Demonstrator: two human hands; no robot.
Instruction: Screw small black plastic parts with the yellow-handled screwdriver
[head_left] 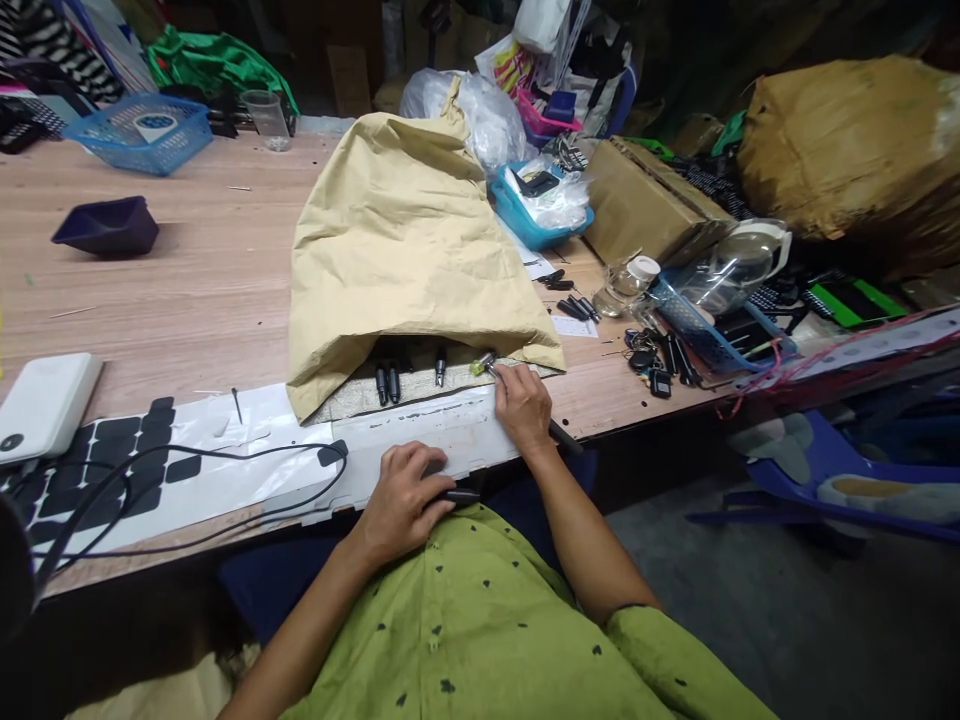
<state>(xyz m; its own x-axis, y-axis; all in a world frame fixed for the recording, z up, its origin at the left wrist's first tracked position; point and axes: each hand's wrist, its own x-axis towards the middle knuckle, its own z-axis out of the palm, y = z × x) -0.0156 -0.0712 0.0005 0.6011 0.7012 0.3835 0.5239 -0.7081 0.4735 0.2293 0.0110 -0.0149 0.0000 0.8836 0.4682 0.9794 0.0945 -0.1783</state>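
My right hand point(523, 408) is closed round a slim tool with a dark handle point(565, 437). Its far end is near a small shiny metallic and yellow-green piece point(484, 364) at the mouth of the beige bag point(420, 240). I cannot make out the kind of tool. Close to the table edge, the fingers of my left hand point(409, 493) are curled on a small black elongated piece point(459, 496). Several black cylindrical pieces with metallic tips point(388, 383) lie on a pale mat point(345, 397) under the bag's opening.
A sheet of black stickers point(124, 455), a white power bank point(49, 405) and a black cable point(247, 452) lie left. A dark purple tray point(109, 226) stands farther back. On the right are a blue basket point(720, 335), a jar point(626, 288) and a cardboard box point(645, 200).
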